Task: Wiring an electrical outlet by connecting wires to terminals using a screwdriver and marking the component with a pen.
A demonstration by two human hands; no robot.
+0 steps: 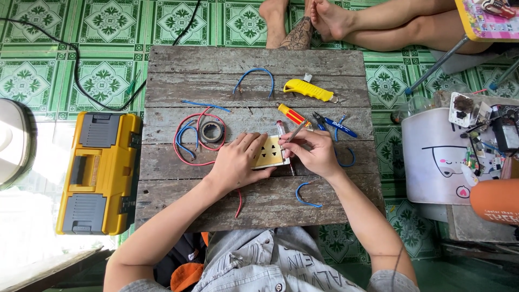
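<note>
My left hand (236,161) presses down on a cream socket plate (270,153) with several holes, lying on a weathered wooden board (254,65). My right hand (314,154) grips a screwdriver with a red and yellow handle (292,115), its shaft angled down toward the plate's right edge. A clear-handled tester screwdriver (280,130) lies just above the plate.
On the board lie a yellow utility knife (307,90), blue-handled pliers (332,125), a roll of black tape (211,131), red and blue wire pieces (189,135). A yellow toolbox (99,171) sits left, a white bucket of parts (435,162) right. Another person's feet (303,21) rest beyond the board.
</note>
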